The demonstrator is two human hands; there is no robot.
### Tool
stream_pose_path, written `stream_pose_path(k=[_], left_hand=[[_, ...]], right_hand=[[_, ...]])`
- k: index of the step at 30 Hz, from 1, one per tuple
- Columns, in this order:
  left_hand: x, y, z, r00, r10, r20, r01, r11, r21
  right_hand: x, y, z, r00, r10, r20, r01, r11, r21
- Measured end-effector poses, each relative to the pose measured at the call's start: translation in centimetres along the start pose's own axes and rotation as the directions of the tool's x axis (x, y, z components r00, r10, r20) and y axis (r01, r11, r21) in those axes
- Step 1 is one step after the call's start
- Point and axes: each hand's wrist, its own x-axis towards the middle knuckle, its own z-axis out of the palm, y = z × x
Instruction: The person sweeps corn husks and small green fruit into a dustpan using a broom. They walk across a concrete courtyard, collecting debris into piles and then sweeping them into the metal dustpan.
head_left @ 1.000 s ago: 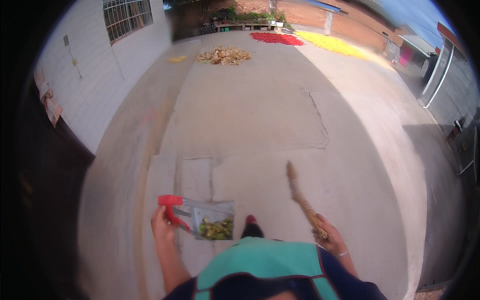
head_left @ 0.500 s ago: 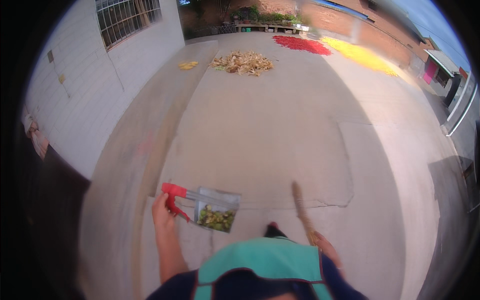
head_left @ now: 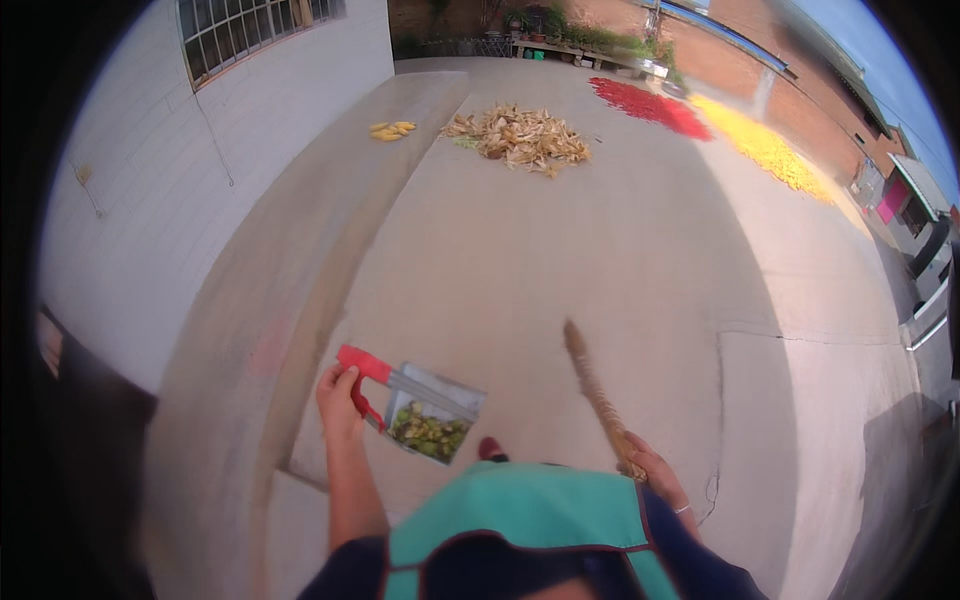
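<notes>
My left hand [head_left: 340, 392] is closed on the red handle of a metal dustpan [head_left: 425, 384], held out at the left above the concrete. Green and brown husk-like pieces [head_left: 430, 432] lie heaped in the pan. On the right, my right hand [head_left: 657, 470] wraps round the near end of a brown, bound hand broom [head_left: 597, 400]. The broom slants forward and left, its darker tip apart from the dustpan. Both hands are in front of a green apron [head_left: 520, 505]; a dark red shoe [head_left: 490, 448] shows between them.
Ahead lie a heap of dry corn husks [head_left: 525, 137], some yellow corn cobs [head_left: 391, 130] on a raised ledge [head_left: 300, 250], a red spread [head_left: 650, 106] and a yellow spread [head_left: 765, 150]. A white wall [head_left: 120, 260] runs along the left; potted plants [head_left: 580, 38] stand far back.
The yard has shifted right in view and its heaps look nearer. Both hands keep their hold; the broom's tip has swung left and up. A dark red shoe now shows farther left.
</notes>
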Motion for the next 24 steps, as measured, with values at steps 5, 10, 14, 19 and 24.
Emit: stream_pose_path(k=[5,10,14,19,24], left_hand=[[16.1,-2.4,10.3,1.0,-0.02,0.014,0.02,0.999,0.027],[32.6,-2.7,20.5,0.997,-0.073,0.016,0.072,0.996,0.059],[46.5,-3.1,28.9,0.996,-0.051,0.073,0.046,0.997,0.066],[62.0,-0.3,39.0,1.0,0.016,0.01,-0.016,1.0,-0.002],[79.9,-1.4,48.5,0.994,0.038,0.1,-0.033,0.998,-0.045]], right_hand=[[16.4,-9.9,1.8,0.996,0.075,0.055,-0.077,0.996,0.042],[33.6,-17.3,4.3,0.997,0.048,0.063,-0.054,0.994,0.093],[51.0,-25.3,6.6,0.997,-0.004,0.071,0.008,0.998,-0.056],[70.8,-37.2,11.3,0.972,0.182,0.152,-0.18,0.983,-0.028],[90.4,-47.7,15.0,0.973,0.158,0.171,-0.148,0.987,-0.068]])
